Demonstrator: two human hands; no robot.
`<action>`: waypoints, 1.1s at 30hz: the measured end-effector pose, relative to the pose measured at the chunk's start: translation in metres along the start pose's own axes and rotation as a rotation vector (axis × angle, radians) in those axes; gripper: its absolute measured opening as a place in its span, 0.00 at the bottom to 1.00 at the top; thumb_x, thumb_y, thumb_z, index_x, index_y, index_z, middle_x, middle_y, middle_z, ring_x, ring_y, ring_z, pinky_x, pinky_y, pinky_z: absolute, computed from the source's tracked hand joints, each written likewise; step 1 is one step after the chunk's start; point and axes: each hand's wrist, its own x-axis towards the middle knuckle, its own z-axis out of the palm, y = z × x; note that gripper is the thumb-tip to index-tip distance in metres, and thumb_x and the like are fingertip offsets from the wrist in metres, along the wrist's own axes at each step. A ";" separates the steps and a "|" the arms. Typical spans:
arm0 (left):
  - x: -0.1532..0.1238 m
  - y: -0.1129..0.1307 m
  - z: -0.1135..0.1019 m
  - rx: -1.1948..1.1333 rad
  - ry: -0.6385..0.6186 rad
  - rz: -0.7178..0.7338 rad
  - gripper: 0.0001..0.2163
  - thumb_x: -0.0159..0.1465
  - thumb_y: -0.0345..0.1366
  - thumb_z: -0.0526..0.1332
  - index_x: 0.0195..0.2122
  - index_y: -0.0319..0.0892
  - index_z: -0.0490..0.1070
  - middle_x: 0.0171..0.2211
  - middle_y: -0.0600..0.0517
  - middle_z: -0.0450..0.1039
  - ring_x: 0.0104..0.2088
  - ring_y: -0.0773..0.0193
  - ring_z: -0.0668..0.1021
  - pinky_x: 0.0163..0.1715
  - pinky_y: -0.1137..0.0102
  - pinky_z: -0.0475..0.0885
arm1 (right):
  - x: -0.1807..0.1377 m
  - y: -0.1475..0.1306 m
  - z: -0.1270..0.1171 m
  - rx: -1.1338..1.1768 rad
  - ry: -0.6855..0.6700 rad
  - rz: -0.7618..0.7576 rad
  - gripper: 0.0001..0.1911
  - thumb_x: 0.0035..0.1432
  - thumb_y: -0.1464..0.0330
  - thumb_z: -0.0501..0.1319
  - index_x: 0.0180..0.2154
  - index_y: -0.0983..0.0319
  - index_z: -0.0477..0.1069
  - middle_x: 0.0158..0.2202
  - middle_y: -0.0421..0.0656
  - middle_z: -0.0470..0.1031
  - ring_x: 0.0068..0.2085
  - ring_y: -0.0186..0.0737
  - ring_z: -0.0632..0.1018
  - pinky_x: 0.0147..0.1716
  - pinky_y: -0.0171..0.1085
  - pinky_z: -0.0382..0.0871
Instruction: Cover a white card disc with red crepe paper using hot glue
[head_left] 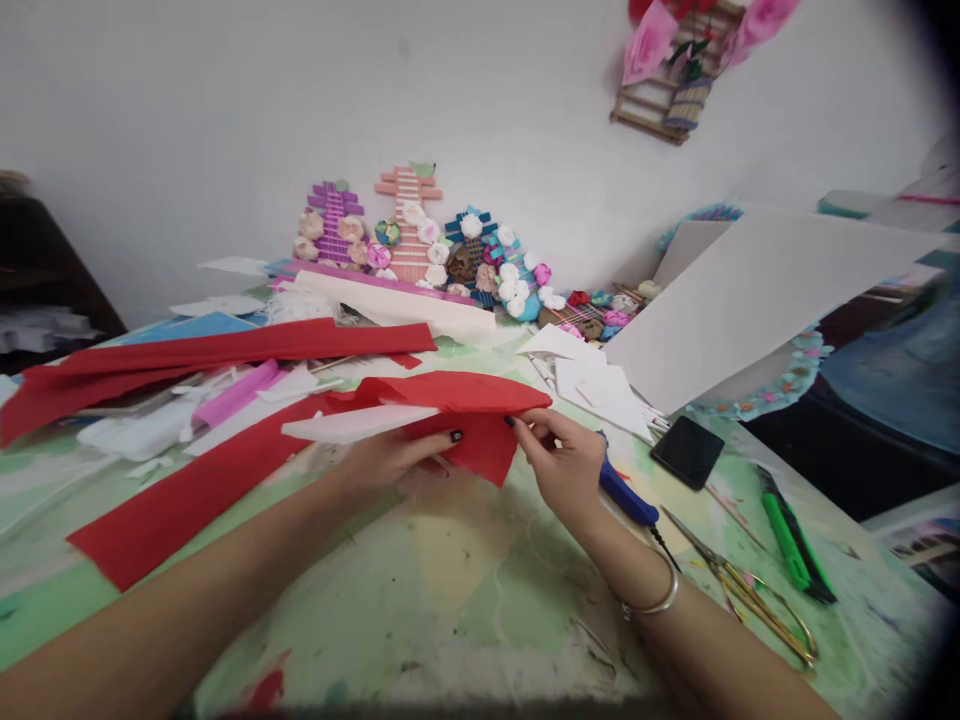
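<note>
A long strip of red crepe paper [202, 495] trails across the table from the left and rises to my hands. My left hand [401, 455] grips a white flat piece [360, 422] with the red paper over its far part, the thumb on the near side. At the other end, my right hand [566, 455] pinches the edge of the red paper between thumb and fingers. Part of the white piece is hidden beneath the red. Just right of that hand lies a blue-handled tool with a cord [630, 495], perhaps a glue gun, partly covered by the hand.
Gold scissors [750, 595], a green cutter knife [791, 540] and a black flat object [688, 453] lie on the right. More red paper [225, 355] and white scraps [135, 428] cover the left. Paper-flower crafts [409, 240] stand against the wall; a large white board [742, 300] leans at right.
</note>
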 end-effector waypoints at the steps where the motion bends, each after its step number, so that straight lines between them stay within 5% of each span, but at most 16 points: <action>1: -0.001 0.002 0.000 -0.005 -0.010 -0.005 0.06 0.54 0.35 0.66 0.32 0.42 0.78 0.25 0.49 0.78 0.30 0.54 0.79 0.29 0.65 0.75 | -0.001 0.001 0.000 -0.049 0.013 -0.056 0.07 0.56 0.69 0.60 0.27 0.61 0.74 0.18 0.36 0.66 0.20 0.30 0.66 0.23 0.32 0.61; 5: -0.003 0.003 0.001 -0.076 -0.042 0.029 0.06 0.53 0.36 0.67 0.32 0.42 0.77 0.26 0.50 0.78 0.28 0.57 0.79 0.26 0.68 0.75 | 0.000 -0.001 0.001 -0.095 0.046 -0.105 0.08 0.56 0.69 0.60 0.26 0.61 0.72 0.17 0.35 0.65 0.20 0.29 0.65 0.23 0.31 0.61; 14: 0.004 -0.012 0.002 -0.551 -0.126 -0.047 0.09 0.55 0.32 0.66 0.38 0.42 0.75 0.32 0.51 0.79 0.27 0.63 0.80 0.27 0.72 0.78 | 0.006 -0.003 0.000 0.134 -0.037 0.351 0.21 0.49 0.64 0.64 0.12 0.61 0.58 0.11 0.34 0.60 0.16 0.28 0.61 0.18 0.31 0.53; 22: 0.001 -0.008 0.001 -0.692 -0.133 -0.087 0.06 0.60 0.37 0.63 0.37 0.45 0.74 0.33 0.51 0.80 0.31 0.59 0.81 0.28 0.71 0.78 | 0.010 -0.004 -0.001 0.294 -0.260 0.697 0.22 0.50 0.53 0.62 0.17 0.63 0.68 0.12 0.41 0.71 0.11 0.31 0.68 0.11 0.29 0.52; 27: -0.001 -0.002 0.006 -0.719 0.045 -0.093 0.11 0.61 0.45 0.61 0.39 0.44 0.74 0.32 0.49 0.80 0.28 0.60 0.81 0.25 0.69 0.78 | 0.009 -0.011 0.002 0.618 -0.325 0.733 0.17 0.47 0.57 0.65 0.21 0.64 0.70 0.17 0.43 0.75 0.16 0.34 0.75 0.15 0.28 0.63; 33: -0.003 0.003 0.018 -0.632 0.312 -0.156 0.11 0.60 0.36 0.62 0.43 0.41 0.73 0.38 0.48 0.79 0.32 0.61 0.81 0.25 0.72 0.78 | 0.005 -0.020 0.003 0.900 -0.297 0.804 0.13 0.46 0.60 0.68 0.26 0.64 0.73 0.23 0.44 0.78 0.23 0.37 0.79 0.24 0.32 0.73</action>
